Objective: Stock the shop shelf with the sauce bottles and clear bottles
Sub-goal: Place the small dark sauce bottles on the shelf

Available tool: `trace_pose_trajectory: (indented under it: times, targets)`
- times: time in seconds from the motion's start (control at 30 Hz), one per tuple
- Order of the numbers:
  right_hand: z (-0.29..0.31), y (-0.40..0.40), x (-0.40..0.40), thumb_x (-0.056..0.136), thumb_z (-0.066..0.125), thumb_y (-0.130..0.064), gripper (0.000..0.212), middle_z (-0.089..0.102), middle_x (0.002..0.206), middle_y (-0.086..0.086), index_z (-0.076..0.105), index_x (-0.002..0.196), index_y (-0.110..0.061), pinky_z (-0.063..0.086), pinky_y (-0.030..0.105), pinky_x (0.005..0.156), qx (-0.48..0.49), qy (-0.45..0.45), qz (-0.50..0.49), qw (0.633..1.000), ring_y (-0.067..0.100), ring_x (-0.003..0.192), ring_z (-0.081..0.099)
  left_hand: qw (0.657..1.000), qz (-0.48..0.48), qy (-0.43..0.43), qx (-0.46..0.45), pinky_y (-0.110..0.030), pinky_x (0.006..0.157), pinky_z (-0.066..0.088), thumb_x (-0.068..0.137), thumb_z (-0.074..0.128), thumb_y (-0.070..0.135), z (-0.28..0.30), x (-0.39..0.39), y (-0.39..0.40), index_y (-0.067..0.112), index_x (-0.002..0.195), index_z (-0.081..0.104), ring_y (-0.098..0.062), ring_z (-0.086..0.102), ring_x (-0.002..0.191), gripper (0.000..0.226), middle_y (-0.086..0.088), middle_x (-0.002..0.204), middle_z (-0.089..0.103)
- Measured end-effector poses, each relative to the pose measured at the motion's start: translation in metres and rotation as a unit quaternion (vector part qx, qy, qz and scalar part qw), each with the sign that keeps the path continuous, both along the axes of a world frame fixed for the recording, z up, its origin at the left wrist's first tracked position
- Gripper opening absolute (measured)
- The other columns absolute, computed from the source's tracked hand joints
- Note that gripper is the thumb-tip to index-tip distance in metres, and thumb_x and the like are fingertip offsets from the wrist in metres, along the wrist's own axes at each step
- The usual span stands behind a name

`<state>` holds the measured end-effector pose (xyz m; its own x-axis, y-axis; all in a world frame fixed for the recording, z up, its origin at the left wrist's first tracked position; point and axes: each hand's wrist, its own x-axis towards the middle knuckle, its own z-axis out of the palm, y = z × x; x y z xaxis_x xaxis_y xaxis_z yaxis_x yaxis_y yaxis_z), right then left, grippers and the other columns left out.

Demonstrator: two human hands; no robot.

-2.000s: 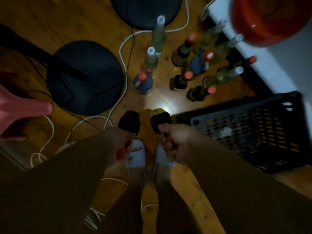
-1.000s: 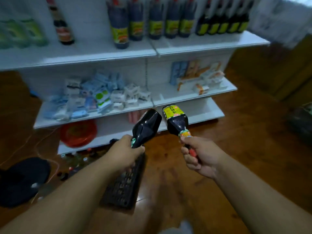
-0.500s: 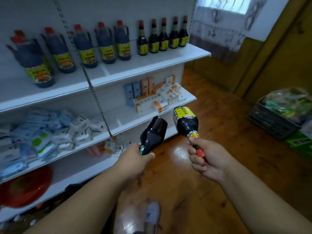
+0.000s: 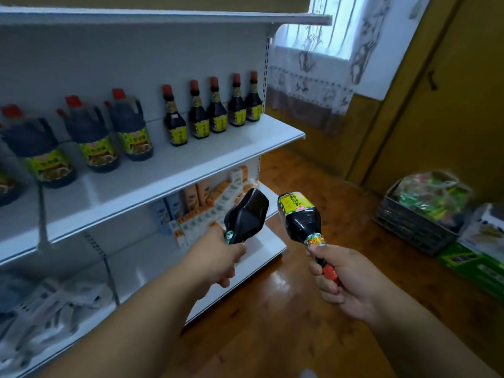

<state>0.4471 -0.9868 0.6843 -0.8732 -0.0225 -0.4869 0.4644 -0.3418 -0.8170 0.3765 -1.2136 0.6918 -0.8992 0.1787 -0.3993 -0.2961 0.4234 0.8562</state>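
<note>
Each hand grips a dark sauce bottle by its neck, left hand (image 4: 218, 261) and right hand (image 4: 345, 279), bases tilted toward the shelf (image 4: 191, 162) at centre frame.

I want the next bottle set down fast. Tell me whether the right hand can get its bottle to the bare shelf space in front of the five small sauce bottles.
Probably yes. The right hand grips its sauce bottle by the neck, and nothing stands between it and the shelf front.
</note>
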Motion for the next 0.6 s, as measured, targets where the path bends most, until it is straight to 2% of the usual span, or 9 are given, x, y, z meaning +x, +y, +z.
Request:
trace_pose_trajectory:
  times: [0.07,0.17,0.27,0.37,0.43,0.53,0.6]
  targets:
    - [-0.002,0.024,-0.036,0.096,0.056,-0.02,0.013,0.045,0.063,0.007,0.045,0.096,-0.013,0.017,0.016,0.035,0.026,0.005,0.006,1.0,0.01,0.035,0.03,0.999,-0.008,0.017,-0.026,-0.027,0.044,0.041,0.093,0.061,0.019,0.002,-0.034,0.017,0.016,0.104,0.049,-0.018,0.047,0.052,0.017,-0.013,0.079,0.056]
    - [-0.004,0.058,-0.098,0.097,0.054,-0.02,0.017,0.045,0.061,0.008,0.043,0.088,-0.011,0.016,0.014,0.036,0.051,0.015,0.021,0.998,0.011,0.035,0.029,0.989,0.003,0.082,-0.125,-0.029,0.046,0.049,0.09,0.063,0.025,0.01,-0.084,0.037,0.019,0.112,0.048,-0.022,0.056,0.054,0.027,-0.017,0.086,0.065]
    - [0.004,0.086,-0.158,0.097,0.056,-0.021,0.02,0.045,0.061,0.007,0.043,0.085,-0.012,0.018,0.014,0.036,0.08,0.015,0.05,0.995,0.011,0.035,0.029,0.959,0.011,0.141,-0.247,-0.032,0.047,0.053,0.087,0.063,0.034,0.026,-0.129,0.05,0.027,0.119,0.046,-0.022,0.063,0.06,0.037,-0.005,0.086,0.064]
    - [0.015,0.102,-0.223,0.098,0.055,-0.02,0.019,0.045,0.06,0.008,0.041,0.088,-0.011,0.017,0.014,0.037,0.097,0.034,0.097,0.99,0.012,0.034,0.028,0.899,0.013,0.192,-0.394,-0.034,0.064,0.052,0.086,0.064,0.045,0.042,-0.167,0.05,0.027,0.118,0.045,-0.02,0.063,0.079,0.042,0.001,0.097,0.063]
    - [0.021,0.098,-0.264,0.098,0.055,-0.022,0.017,0.045,0.06,0.007,0.043,0.094,-0.011,0.018,0.013,0.037,0.101,0.035,0.13,0.986,0.012,0.034,0.029,0.853,-0.013,0.211,-0.477,-0.033,0.069,0.049,0.085,0.065,0.043,0.054,-0.191,0.042,0.026,0.123,0.045,-0.024,0.061,0.09,0.046,-0.002,0.107,0.064]
    - [0.027,0.072,-0.321,0.098,0.056,-0.026,0.02,0.046,0.06,0.007,0.048,0.09,-0.009,0.019,0.014,0.037,0.133,0.05,0.177,0.974,0.012,0.035,0.029,0.775,-0.087,0.202,-0.592,-0.031,0.061,0.043,0.089,0.062,0.038,0.074,-0.227,0.023,0.026,0.125,0.044,-0.022,0.053,0.08,0.042,0.001,0.095,0.058]
    - [0.031,0.052,-0.354,0.097,0.057,-0.027,0.024,0.046,0.061,0.008,0.048,0.084,-0.01,0.021,0.015,0.037,0.165,0.061,0.199,0.964,0.013,0.036,0.029,0.722,-0.126,0.19,-0.654,-0.033,0.061,0.046,0.09,0.061,0.037,0.083,-0.251,0.007,0.025,0.124,0.045,-0.022,0.05,0.077,0.039,0.003,0.084,0.049]
